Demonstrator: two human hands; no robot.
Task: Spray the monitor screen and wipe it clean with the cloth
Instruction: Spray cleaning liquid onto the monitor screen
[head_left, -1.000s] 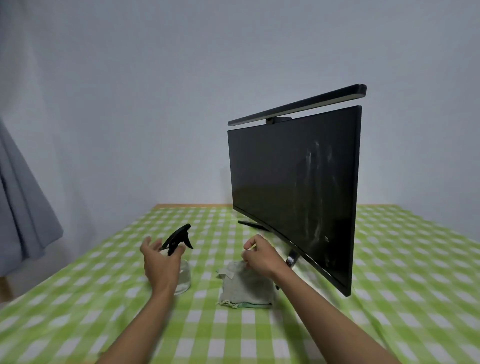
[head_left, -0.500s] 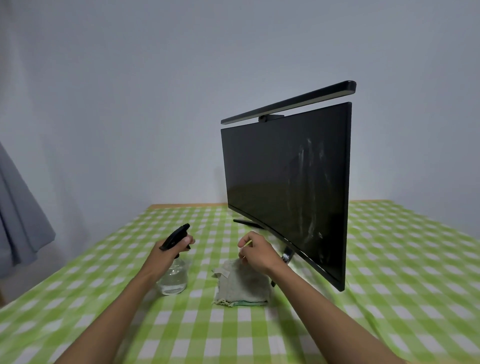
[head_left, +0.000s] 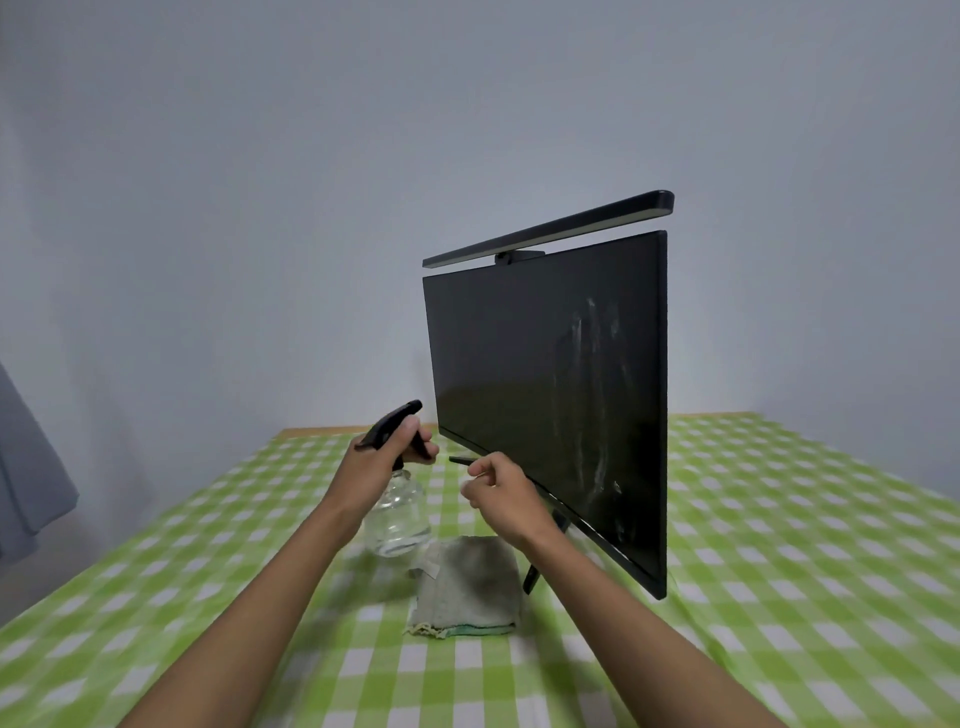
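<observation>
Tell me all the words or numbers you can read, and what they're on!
No readable text anywhere.
The monitor shows only whitish smears, no legible logo.
The spray bottle is clear, no label visible.
The cloth has a small pale tag, too blurred to read.
</observation>
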